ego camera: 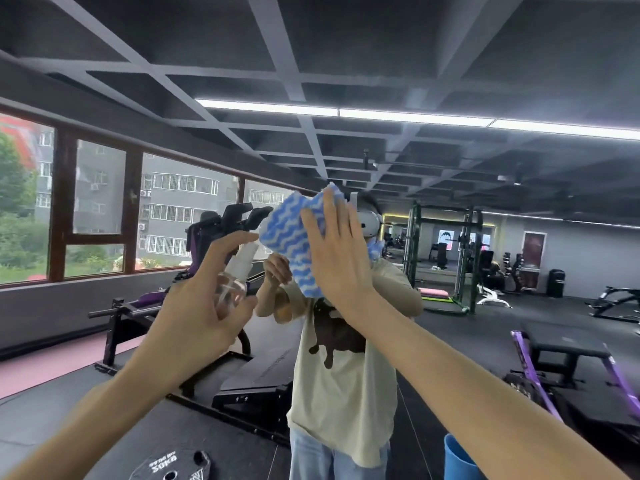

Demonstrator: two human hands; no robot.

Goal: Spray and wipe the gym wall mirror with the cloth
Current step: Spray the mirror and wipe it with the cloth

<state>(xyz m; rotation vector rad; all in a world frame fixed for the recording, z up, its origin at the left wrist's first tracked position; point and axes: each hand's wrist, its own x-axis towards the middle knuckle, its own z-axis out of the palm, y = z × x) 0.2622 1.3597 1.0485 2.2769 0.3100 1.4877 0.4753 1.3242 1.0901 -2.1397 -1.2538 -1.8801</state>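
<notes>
Left arm: I see it reach up from the lower left corner, forearm bare, wrist bent slightly back.
Left hand: my left hand [204,306] is clenched around the spray bottle [235,282], thumb along its near side and forefinger hooked over the white pump head.
Spray bottle: clear, small and tilted, its head leaning up toward the cloth and just beside the cloth's lower left edge.
Right arm: it stretches from the lower right corner up to the middle of the view, nearly straight.
Right hand: my right hand [336,258] is released and flat, fingers straight and a little spread, back of the hand facing me, palm pressing the cloth.
Cloth: the blue-and-white wavy cloth [291,233] lies spread against the mirror [433,174] at about head height, partly under my right palm, most of it showing left of the fingers.
Reflection: a person in a beige T-shirt [343,358] mirrors both raised arms; the cloth covers the head.
Below: a blue bucket [457,459] at the bottom right, a black weight plate [173,465] at the bottom left.
</notes>
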